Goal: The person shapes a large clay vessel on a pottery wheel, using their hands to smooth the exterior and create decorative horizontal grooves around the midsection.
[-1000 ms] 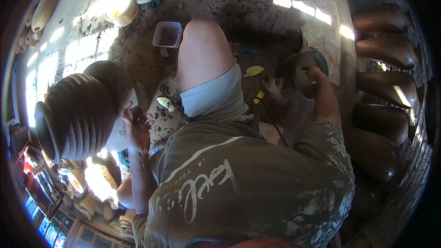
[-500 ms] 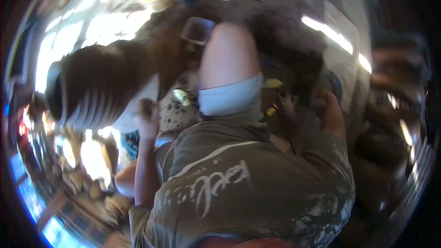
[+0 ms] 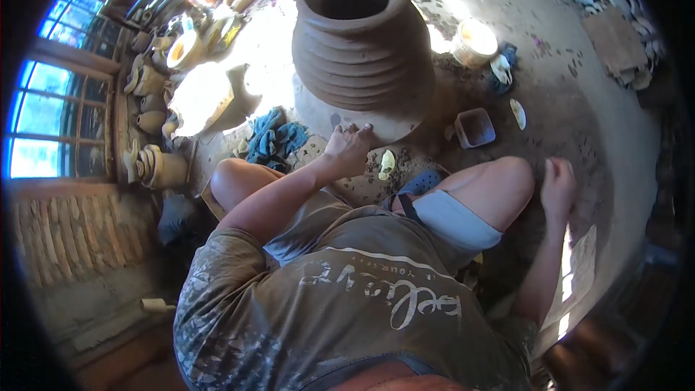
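A potter crouches before a large ribbed clay pot [image 3: 360, 40], left hand [image 3: 349, 146] spread flat, holding nothing, on the round base [image 3: 394, 124] beneath the pot, apparently to steady or turn it. The right hand [image 3: 558, 187] hovers open, well right of the pot, near a small square tub [image 3: 475, 127].

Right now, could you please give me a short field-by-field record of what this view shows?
Setting: dirt floor of a pottery workshop
Main piece: large ribbed clay pot, upright, mouth open
Left hand: fingers spread on the round base beneath the pot
Right hand: open, beside the raised knee
Nearby: blue cloth, small square tub, white bucket
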{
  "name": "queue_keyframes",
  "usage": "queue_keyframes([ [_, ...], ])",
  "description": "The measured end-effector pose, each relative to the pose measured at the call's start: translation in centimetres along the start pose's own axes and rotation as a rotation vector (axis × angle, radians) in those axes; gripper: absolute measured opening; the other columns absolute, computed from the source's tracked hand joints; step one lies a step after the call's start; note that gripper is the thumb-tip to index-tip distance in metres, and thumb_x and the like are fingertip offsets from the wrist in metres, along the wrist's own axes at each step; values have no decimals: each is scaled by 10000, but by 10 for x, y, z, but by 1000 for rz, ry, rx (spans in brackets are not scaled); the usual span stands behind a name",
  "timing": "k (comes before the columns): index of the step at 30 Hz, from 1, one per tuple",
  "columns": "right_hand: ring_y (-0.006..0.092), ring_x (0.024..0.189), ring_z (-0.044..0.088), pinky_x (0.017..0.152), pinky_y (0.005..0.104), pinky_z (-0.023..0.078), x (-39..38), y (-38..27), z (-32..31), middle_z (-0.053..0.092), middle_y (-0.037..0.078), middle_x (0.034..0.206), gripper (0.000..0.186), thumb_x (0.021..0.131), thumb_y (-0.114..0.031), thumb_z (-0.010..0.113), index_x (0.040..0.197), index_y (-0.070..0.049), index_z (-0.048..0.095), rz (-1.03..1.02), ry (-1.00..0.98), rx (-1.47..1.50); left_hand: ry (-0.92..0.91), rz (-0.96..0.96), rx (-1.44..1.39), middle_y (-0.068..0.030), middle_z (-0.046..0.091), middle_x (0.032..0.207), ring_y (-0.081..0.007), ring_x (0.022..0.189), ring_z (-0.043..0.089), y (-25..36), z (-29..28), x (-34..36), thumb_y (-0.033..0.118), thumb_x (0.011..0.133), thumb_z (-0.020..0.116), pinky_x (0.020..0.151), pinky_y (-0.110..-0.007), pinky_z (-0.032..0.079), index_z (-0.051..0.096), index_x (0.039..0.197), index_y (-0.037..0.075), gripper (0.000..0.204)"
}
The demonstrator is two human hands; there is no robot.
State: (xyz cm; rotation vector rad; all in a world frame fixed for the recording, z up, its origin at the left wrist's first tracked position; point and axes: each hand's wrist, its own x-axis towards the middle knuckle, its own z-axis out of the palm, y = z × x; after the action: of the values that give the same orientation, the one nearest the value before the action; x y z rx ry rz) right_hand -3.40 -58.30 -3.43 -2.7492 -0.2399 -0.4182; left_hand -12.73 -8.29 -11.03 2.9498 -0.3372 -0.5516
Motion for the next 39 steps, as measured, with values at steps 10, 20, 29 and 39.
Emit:
queue_keyframes([
  [10, 293, 782, 678, 676, 416, 556, 93, -320, 26, 611, 82, 809, 100, 847, -52, 690, 940, -87, 680, -1078, 53, 240, -20, -194, -265, -216, 740, 1168, -409, 1101, 713, -22, -17, -9, 257, 818, 704, 907, -495, 597, 807, 1002, 38, 304],
  [20, 253, 668, 771, 550, 410, 605, 99, -435, 27, 764, 89, 751, 650, 914, -95, 570, 1558, -33, 504, -967, -280, -478, -39, -220, 129, -145, 755, 1137, -303, 1142, 691, -33, -1, -8, 256, 860, 686, 986, -507, 530, 800, 1055, 77, 289],
  [29, 285, 574, 730, 580, 433, 584, 94, -396, 29, 707, 144, 642, 835, 834, -44, 610, 1637, -55, 383, -995, -264, -430, -100, -167, 327, -116, 749, 1184, -302, 1214, 654, -70, 1, -5, 281, 876, 705, 1058, -581, 451, 802, 1097, 101, 301],
  [39, 291, 674, 700, 639, 425, 578, 106, -295, 12, 666, 136, 823, 519, 868, -32, 668, 1383, -88, 682, -936, -9, -273, -116, -172, 111, -197, 762, 1186, -362, 1171, 709, -100, -6, 0, 242, 857, 691, 1015, -560, 529, 815, 1052, 64, 292],
])
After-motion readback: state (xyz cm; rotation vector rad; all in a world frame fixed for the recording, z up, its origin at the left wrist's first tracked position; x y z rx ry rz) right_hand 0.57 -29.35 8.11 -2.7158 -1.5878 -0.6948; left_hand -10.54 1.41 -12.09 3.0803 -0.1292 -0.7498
